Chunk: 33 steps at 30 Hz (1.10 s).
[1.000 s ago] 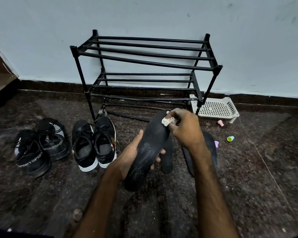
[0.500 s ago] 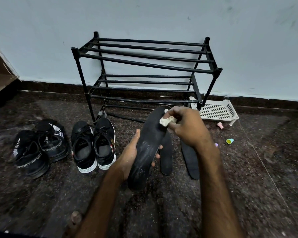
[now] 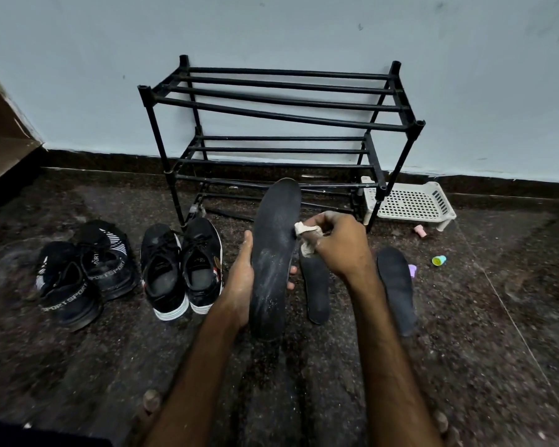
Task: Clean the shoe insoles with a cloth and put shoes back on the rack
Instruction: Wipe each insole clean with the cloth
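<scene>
Pale blue wall (image 3: 78, 75); dark skirting (image 3: 94, 158); speckled dark stone floor (image 3: 481, 350); brown wooden panel (image 3: 0, 133) far left.

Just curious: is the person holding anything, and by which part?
The left hand grips a black insole around its middle; the right hand pinches a small pale cloth, bunched up, against the insole's edge.

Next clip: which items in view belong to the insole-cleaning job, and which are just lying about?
Job:
held insole in left hand
cloth in right hand
two floor insoles
white-soled sneakers
sport shoes
shoe rack

Lying about:
white perforated tray
pink piece
green piece
purple piece
</scene>
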Available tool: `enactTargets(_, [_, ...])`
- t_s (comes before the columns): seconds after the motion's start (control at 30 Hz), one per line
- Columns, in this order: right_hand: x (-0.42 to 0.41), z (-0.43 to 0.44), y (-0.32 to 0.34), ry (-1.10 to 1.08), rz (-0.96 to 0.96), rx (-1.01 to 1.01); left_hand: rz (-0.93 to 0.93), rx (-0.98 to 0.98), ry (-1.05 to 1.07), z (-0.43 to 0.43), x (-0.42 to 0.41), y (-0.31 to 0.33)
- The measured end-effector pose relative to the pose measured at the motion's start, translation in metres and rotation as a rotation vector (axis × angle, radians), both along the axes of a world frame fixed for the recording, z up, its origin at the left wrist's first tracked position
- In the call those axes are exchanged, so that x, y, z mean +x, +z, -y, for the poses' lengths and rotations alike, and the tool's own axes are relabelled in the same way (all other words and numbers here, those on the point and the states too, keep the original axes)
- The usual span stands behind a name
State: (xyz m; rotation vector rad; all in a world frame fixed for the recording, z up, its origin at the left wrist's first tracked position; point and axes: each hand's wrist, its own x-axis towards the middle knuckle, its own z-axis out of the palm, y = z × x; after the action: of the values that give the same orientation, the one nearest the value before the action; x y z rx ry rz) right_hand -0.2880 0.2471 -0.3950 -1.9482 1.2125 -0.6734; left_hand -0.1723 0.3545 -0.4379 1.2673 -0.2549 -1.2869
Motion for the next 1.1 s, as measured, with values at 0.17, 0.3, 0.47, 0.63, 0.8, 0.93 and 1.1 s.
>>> enactTargets(0.17, [0.012, -0.010, -0.027, 0.018, 0.161, 0.196, 0.012, 0.029, -0.025, -0.002, -0.004, -0.005])
enactTargets(0.3, [0.009, -0.005, -0.035, -0.092, 0.271, 0.206, -0.097, -0.028, -0.050, -0.006, -0.007, -0.005])
enactTargets(0.47, [0.012, -0.005, -0.030, -0.165, 0.236, 0.042, -0.305, -0.170, -0.017, -0.003, -0.009, -0.015])
enactTargets(0.63, [0.021, -0.017, -0.018, 0.040, -0.149, -0.265, -0.246, -0.160, 0.042, 0.004, -0.008, -0.022])
enactTargets(0.8, [0.019, -0.022, -0.018, 0.138, -0.252, -0.081, -0.210, -0.145, 0.076, 0.004, -0.008, -0.026])
enactTargets(0.93, [0.025, -0.027, -0.020, -0.022, -0.099, -0.148, -0.288, -0.155, 0.099, 0.006, -0.015, -0.022])
enactTargets(1.1, [0.025, -0.027, -0.012, 0.270, -0.059, 0.055, -0.271, -0.234, 0.114, 0.005, -0.008, -0.025])
